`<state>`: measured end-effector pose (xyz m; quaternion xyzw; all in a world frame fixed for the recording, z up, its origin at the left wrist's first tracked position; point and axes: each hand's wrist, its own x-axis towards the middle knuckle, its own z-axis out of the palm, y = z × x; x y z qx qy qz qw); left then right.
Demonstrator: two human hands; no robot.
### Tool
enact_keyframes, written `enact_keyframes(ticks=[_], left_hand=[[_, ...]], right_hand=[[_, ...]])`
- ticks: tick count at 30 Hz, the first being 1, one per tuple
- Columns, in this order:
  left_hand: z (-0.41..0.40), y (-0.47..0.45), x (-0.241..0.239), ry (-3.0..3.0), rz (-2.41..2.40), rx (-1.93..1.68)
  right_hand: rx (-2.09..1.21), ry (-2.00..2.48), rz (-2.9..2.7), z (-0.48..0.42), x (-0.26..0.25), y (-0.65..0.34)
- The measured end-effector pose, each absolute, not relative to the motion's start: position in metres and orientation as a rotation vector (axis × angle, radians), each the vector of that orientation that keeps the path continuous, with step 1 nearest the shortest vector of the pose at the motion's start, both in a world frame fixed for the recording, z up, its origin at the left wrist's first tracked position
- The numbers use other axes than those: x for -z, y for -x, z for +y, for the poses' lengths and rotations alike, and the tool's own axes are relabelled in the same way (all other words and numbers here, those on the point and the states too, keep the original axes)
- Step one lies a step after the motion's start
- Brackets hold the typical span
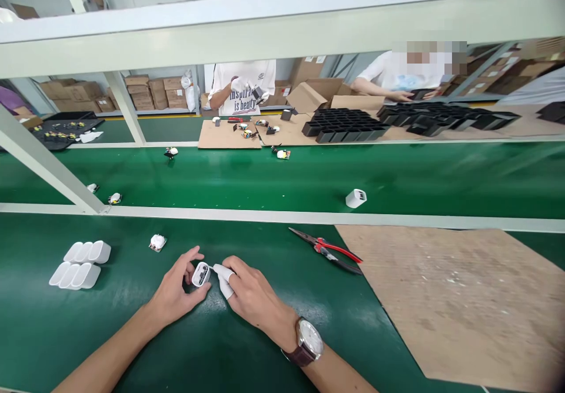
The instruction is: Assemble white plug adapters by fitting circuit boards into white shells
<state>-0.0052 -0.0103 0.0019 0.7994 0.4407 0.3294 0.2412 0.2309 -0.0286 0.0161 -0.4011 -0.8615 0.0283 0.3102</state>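
My left hand (179, 290) curls its thumb and fingers around a small white plastic housing (201, 275). The housing's open end faces up and shows dark parts inside. Right beside it, my right hand (251, 290) wears white finger cots on thumb and forefinger, which are pinched together at the housing's rim. Something thin and pale seems to stick out between them, too small to name. Up and left of my hands lies a white part on a small board (158, 242). Long-nose pliers (324, 246) with red and black handles rest to the right.
Several empty white housings (75, 275) stand in two rows at the left. A cardboard sheet (459, 299) covers the right. Beyond a pale rail, the green belt (229, 181) carries a white housing (355, 198) and small assemblies. Two people work opposite, near black casings (344, 125).
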Motion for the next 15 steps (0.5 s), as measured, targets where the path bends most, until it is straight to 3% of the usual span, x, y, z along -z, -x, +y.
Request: enact_keyframes(ticks=[15], left_hand=[[-0.0136,0.0059,-0.0008,-2.549,1.059,-1.020]], right_hand=[[-0.016,1.163,-2.431,-0.0343,-0.0238,-0.2321]])
